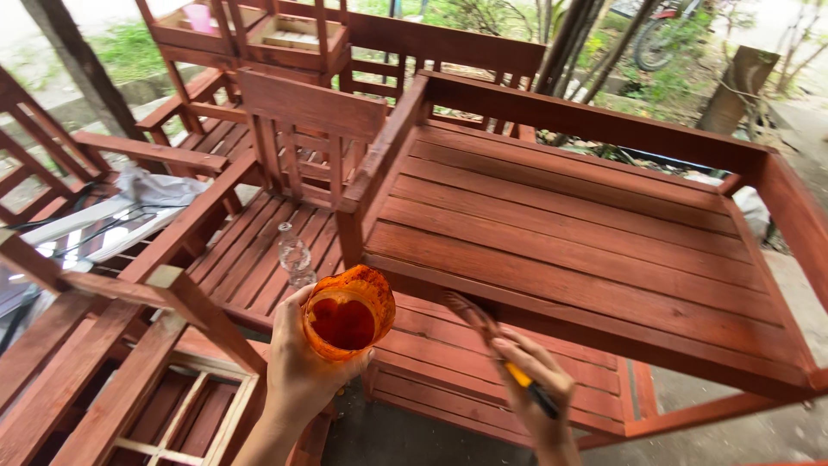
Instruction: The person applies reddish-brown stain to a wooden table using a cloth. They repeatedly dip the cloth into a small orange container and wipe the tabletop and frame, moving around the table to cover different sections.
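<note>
Stain cup and brush held at the near edge of a red-brown slatted wooden bench.

Left hand (297,375) wrapped tight around a small orange-stained plastic cup (347,312) of reddish stain, mouth tilted toward the camera. Right hand (539,388) closed on a yellow-and-black-handled paintbrush (496,349), long axis running from 5 o'clock up to 11 o'clock, bristle end just right of the cup, at about 3 o'clock from it. Bench (586,242) at 12 o'clock from both hands, right hand nearer. Clear plastic bottle (295,255) upright at 11 o'clock from the cup.
</note>
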### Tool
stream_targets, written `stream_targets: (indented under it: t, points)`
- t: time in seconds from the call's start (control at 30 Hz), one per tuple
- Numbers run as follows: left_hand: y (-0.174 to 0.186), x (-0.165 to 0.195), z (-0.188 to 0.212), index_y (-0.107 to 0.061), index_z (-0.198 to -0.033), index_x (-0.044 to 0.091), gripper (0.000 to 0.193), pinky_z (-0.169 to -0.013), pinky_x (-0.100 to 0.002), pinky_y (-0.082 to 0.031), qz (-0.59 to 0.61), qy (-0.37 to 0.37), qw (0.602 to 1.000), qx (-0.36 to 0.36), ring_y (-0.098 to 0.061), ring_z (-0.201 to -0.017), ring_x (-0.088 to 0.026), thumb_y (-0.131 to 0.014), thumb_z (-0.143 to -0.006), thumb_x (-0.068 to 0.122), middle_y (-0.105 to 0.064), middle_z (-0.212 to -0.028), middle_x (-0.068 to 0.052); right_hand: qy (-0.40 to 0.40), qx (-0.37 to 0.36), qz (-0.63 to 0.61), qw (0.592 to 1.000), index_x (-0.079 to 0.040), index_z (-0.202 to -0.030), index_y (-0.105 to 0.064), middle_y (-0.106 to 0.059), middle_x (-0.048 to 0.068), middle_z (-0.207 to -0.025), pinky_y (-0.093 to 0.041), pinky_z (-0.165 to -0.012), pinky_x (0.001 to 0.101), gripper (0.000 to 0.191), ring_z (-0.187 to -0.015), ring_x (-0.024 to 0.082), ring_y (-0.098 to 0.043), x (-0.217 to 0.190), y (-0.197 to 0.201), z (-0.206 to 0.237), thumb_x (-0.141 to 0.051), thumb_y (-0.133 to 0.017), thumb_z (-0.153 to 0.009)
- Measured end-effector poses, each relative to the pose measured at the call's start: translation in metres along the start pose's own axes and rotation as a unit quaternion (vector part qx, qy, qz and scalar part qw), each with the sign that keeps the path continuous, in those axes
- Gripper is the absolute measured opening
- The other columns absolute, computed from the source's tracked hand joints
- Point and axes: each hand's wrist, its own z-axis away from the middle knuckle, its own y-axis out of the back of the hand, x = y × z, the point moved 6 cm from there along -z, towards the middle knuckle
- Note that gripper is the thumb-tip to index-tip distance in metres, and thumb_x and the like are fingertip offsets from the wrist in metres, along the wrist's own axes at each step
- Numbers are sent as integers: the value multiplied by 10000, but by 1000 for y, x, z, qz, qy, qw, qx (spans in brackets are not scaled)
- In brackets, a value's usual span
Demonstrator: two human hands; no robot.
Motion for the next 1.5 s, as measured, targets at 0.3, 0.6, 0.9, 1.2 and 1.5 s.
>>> stream_targets:
  t: [0.3, 0.6, 0.9, 1.2, 1.5]
  points:
    - [-60, 43, 26, -494, -1312, 39, 951, -974, -389, -534, 33, -32, 998, -45, -616, -1153, -269, -966, -494, 149, -563, -1236, -134, -172, 230, 84, 954, -3, -1206, -717, -725, 185, -1174, -611, -968, 294, 256, -1015, 203, -729, 84, 212, 115, -72, -774, -965]
    - [-85, 61, 41, -486, -1327, 29, 936, -990, -382, -530, 69, -60, 992, -82, -611, -1166, -256, -947, -521, 146, -558, -1243, -137, -241, 444, 169, 846, 50, -1313, -681, -703, 211, -1202, -598, -894, 285, 298, -1052, 216, -708, 68, 205, 157, -96, -763, -1066]
    - [-71, 44, 35, -470, -1339, 25, 955, -1010, -376, -527, 83, -54, 990, -102, -601, -1194, -245, -941, -515, 130, -542, -1259, -144, -196, 272, 181, 925, -68, -1056, -662, -701, 149, -1155, -663, -788, 289, 109, -1048, 235, -730, -17, 7, 105, -145, -690, -985]
    - [-28, 16, 23, -417, -1366, 12, 997, -980, -370, -566, 30, -48, 994, -91, -647, -1184, -239, -948, -537, 167, -577, -1267, -152, -110, 164, -26, 980, -41, -1087, -742, -750, 196, -1145, -683, -794, 305, 160, -997, 253, -789, -62, -70, 93, -107, -752, -941]
    - [-51, 38, 42, -424, -1364, 1, 953, -993, -364, -563, 88, -91, 985, -118, -628, -1210, -234, -932, -576, 169, -568, -1283, -154, 8, 100, 49, 994, -133, -1140, -762, -765, 175, -1135, -691, -817, 317, 256, -996, 268, -790, -22, 28, 90, -53, -789, -899]
